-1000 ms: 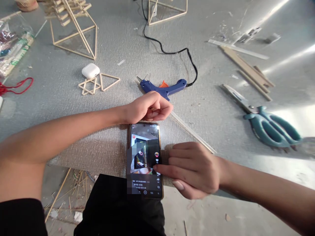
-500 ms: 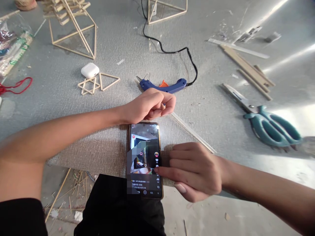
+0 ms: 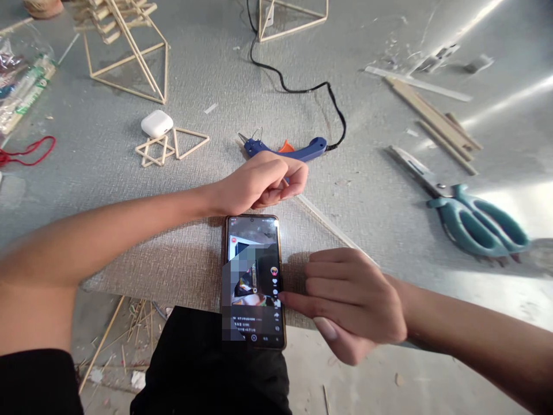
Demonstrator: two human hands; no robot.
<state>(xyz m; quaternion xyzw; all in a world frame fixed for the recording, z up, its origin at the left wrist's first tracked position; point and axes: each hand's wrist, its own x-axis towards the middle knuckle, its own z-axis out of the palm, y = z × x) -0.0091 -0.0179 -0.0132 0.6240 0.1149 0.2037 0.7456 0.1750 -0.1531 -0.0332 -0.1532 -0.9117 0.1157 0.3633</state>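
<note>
A phone with a lit video screen lies upright in view near the table's front edge, its lower part by my dark-clothed leg. My right hand is beside it, index finger stretched out with its tip at the screen's right edge; the other fingers are bent. Above the phone, my left hand is closed with curled fingers, over part of a blue glue gun with an orange trigger. Whether those fingers grip anything is hidden. A translucent glue stick runs from under that hand toward the right hand.
Teal-handled scissors and flat wooden strips lie right. Left are a white earbud case, a small stick star and a stick triangle. A stick frame stands behind; a black cord crosses the table.
My right hand has drawn back slightly to the right, its index fingertip moving from over the screen to its edge. My left hand and the phone stay nearly in place.
</note>
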